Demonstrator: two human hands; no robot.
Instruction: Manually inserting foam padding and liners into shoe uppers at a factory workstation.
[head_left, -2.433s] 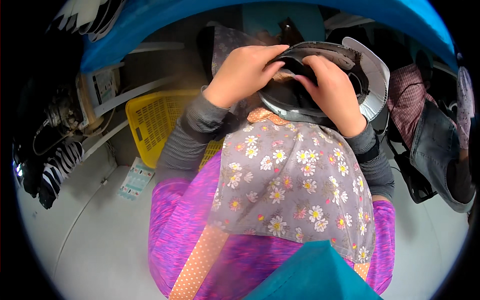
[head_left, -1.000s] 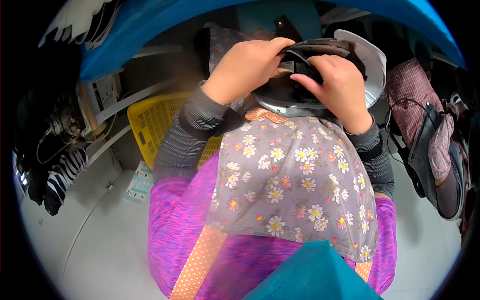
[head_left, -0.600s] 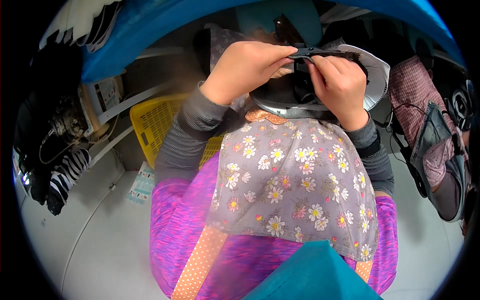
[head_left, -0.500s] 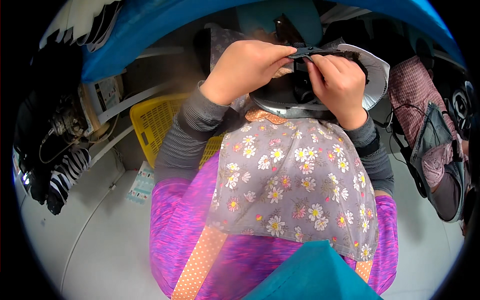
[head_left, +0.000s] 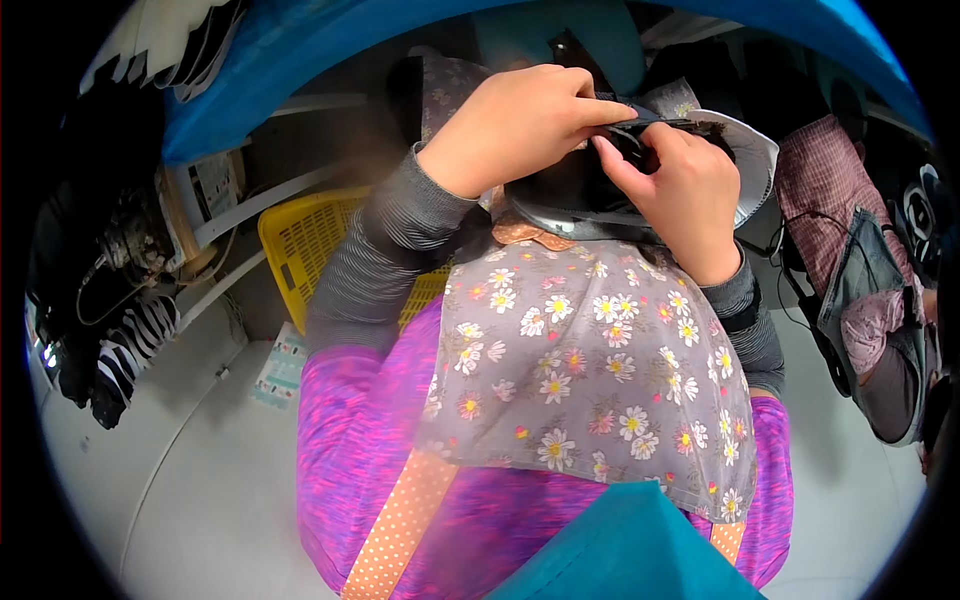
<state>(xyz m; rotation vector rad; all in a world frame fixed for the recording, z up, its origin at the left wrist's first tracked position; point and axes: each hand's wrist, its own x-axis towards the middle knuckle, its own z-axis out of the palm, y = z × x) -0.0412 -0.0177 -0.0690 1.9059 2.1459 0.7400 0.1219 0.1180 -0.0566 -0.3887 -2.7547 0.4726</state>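
The head view showed a dark piece (head_left: 565, 190) held in both hands, on the far side of the grey apron's (head_left: 600, 370) upper edge. It was a curved, hollow shape of limp black material with a smooth greyish rim along its near side; a pale, stiff-looking flap (head_left: 758, 150) bowed out at its right end. Its long axis ran roughly left to right across the person's body, the flap facing right.

The left hand (head_left: 530, 120) reached over its upper left edge, index finger straight and thumb tucked beneath, pinching the dark material. The right hand (head_left: 685, 185) gripped the same edge from the right, fingers curled, thumb slightly apart, dark material between them; its thumb tip sat just beside the left fingertips. Most of the piece lay below and between the hands. The apron was thin, daisy-printed cloth; a yellow basket (head_left: 305, 250) of perforated plastic stood to the left.
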